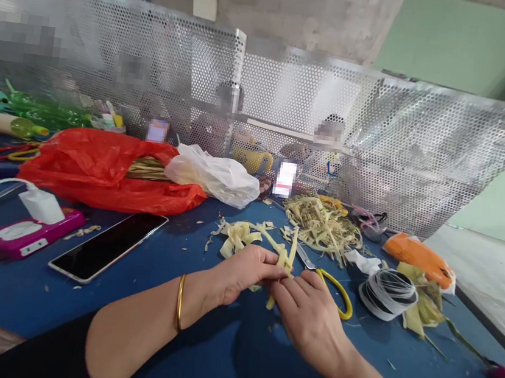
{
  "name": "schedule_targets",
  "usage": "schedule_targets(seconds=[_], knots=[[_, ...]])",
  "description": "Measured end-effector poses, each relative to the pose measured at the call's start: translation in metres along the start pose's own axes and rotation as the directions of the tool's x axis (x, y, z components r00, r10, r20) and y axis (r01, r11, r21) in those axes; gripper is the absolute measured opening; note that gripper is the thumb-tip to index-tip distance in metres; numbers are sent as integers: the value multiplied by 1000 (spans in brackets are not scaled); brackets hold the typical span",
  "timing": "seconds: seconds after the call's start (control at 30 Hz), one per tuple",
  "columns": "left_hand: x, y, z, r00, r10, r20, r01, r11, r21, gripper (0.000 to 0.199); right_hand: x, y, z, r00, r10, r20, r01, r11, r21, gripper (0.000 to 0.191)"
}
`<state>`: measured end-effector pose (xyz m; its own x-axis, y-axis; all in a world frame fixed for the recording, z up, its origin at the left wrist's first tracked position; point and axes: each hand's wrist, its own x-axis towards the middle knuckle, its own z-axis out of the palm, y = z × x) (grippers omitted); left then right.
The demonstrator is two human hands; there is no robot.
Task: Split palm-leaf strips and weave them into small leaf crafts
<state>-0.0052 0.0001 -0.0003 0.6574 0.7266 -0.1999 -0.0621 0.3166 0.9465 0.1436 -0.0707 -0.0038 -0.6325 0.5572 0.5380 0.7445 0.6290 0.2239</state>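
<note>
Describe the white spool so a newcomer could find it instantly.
On the blue tabletop, look right of the yellow-handled metal scissors. There, beside dried yellow-green leaves, sits the round spool, wound with white line. Its drum shape sets it apart from the crumpled white scrap.

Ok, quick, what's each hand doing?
Left hand: closed, pinching the pale woven strips.
Right hand: closed, gripping the same strips.

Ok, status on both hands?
Left hand and right hand both pinching pale strips. Yellow-handled scissors lying right beside right hand. Wire spool farther right.
</note>
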Motion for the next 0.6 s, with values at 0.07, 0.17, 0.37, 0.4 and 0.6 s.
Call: schedule_targets(seconds=[0.07, 0.17, 0.37, 0.4, 0.6], knots=[[0, 1, 0, 999, 12, -50, -12, 1000, -13, 34, 0, -5, -4, 997, -70, -17, 71, 995, 68, 30], [0, 0, 2, 997, -6, -75, 3, 999, -38, 32, 1, -16, -9, 973, -228, -44, 232, 962, 142, 27], [1, 2, 2, 992, -14, -126, 7, 999, -54, 28, 1, -11, -18, 982, -117, -146, 136, 982, 128, 23], [1, 4, 2, 990, -15, -138, 7, 998, -59, 27, 0, -5, -19, 985, -9, -173, 24, 996, 84, 22], [0, 8, 4, 985, -59, -164, 44, 995, -90, 31, -7, 23, -9, 919, 391, 59, -390, 920, -18, 26]])
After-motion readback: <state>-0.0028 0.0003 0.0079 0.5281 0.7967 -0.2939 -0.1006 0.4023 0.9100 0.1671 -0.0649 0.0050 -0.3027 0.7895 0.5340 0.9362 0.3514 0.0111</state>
